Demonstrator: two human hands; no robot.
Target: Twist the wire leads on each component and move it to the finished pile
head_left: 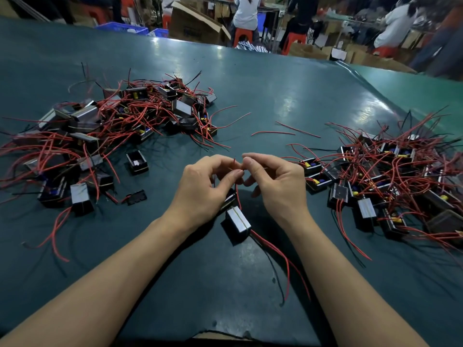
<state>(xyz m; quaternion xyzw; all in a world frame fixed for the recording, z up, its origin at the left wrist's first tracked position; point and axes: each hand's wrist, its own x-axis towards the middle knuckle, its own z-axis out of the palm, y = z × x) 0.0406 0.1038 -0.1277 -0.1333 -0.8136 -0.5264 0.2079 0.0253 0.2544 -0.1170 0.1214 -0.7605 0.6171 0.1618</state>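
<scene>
Green table (288,101); both hands (240,181) pinch red lead (237,194) above component (238,222).

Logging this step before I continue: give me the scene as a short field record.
left hand: pinches the red lead
right hand: pinches the same lead's tip
component: rests on the table between the wrists
left pile: tangled components
right pile: more components
loose wires: between piles
</scene>
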